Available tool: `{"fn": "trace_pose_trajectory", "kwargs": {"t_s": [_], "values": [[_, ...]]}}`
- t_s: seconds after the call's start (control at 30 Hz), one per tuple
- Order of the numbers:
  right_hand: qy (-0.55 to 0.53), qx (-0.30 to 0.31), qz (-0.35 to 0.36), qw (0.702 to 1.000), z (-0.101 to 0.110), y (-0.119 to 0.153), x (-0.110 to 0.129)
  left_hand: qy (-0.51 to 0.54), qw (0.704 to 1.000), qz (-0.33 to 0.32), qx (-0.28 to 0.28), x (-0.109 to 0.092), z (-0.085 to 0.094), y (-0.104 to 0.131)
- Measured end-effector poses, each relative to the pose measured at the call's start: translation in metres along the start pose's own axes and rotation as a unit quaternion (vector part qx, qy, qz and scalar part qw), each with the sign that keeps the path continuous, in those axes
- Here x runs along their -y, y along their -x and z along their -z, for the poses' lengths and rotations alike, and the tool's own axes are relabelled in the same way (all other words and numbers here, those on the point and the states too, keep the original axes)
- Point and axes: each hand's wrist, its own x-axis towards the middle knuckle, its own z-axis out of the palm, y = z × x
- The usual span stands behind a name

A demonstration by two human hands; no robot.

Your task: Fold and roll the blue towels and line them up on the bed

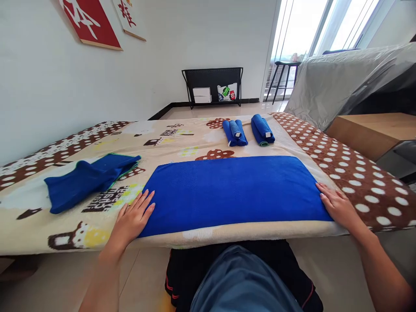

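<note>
A blue towel (234,190) lies spread flat along the near edge of the bed, its long side running left to right. My left hand (134,216) rests flat on its left end, fingers stretched out. At the right end, my right hand (338,204) lies with its extended fingertips on the towel's edge. Another blue towel (87,180) with green edging lies loosely folded and crumpled on the left. Beyond the flat towel are two rolled blue bundles (235,132) (262,130), each showing a white tag.
A patterned blanket (169,149) with brown, white-dotted borders covers the bed. Against the far wall stands a black rack (212,78) holding a white box and a cushion. To the right are a wooden cabinet (373,130), a plastic-covered object (344,82) and a stool (282,78).
</note>
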Motion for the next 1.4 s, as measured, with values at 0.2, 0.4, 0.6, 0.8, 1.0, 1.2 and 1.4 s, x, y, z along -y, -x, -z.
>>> {"fn": "trace_pose_trajectory", "kwargs": {"t_s": [0.2, 0.4, 0.6, 0.8, 1.0, 1.2, 1.4], "values": [[0.028, -0.101, -0.013, 0.994, 0.024, 0.002, 0.099, 0.006, 0.996, -0.010, -0.094, -0.107, 0.029, -0.005], [-0.101, 0.012, 0.183, 0.978, 0.026, -0.016, 0.279, 0.148, 0.971, -0.190, 0.000, -0.275, 0.022, -0.016], [-0.098, 0.034, 0.174, 0.979, 0.002, 0.000, 0.310, 0.130, 0.970, -0.205, 0.016, -0.302, -0.005, -0.001], [-0.090, -0.004, 0.122, 0.988, 0.009, 0.016, 0.267, 0.104, 0.978, -0.181, 0.002, -0.264, 0.002, 0.016], [-0.040, -0.069, -0.042, 0.996, 0.008, 0.038, 0.129, 0.037, 0.996, 0.032, -0.076, -0.135, -0.006, 0.034], [-0.053, -0.070, -0.113, 0.990, 0.004, 0.058, 0.045, 0.030, 0.977, 0.153, -0.144, -0.039, -0.005, 0.067], [-0.075, -0.006, 0.001, 0.997, 0.023, 0.003, 0.153, 0.047, 0.991, 0.039, -0.117, -0.114, 0.024, 0.034]]}}
